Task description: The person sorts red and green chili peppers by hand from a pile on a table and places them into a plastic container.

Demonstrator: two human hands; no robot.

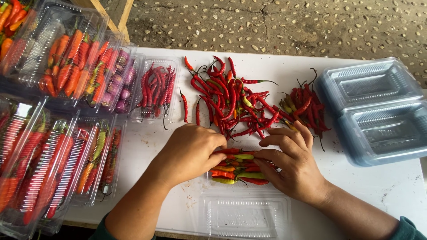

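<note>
Both hands, left [189, 151] and right [291, 162], grip chillies [238, 168] in one tray [242, 213]; filled boxes [66, 58] at nine o'clock, loose pile [231, 100] at twelve.

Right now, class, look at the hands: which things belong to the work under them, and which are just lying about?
In hand:
left hand and right hand, arranging mixed chillies
open clear tray holding them
loose red chilli pile just behind

Lying about:
filled clear packs on the left
stacked empty trays on the right
white table
pebbled floor

One head camera looks steeply down, close over the table [284, 66].
</note>
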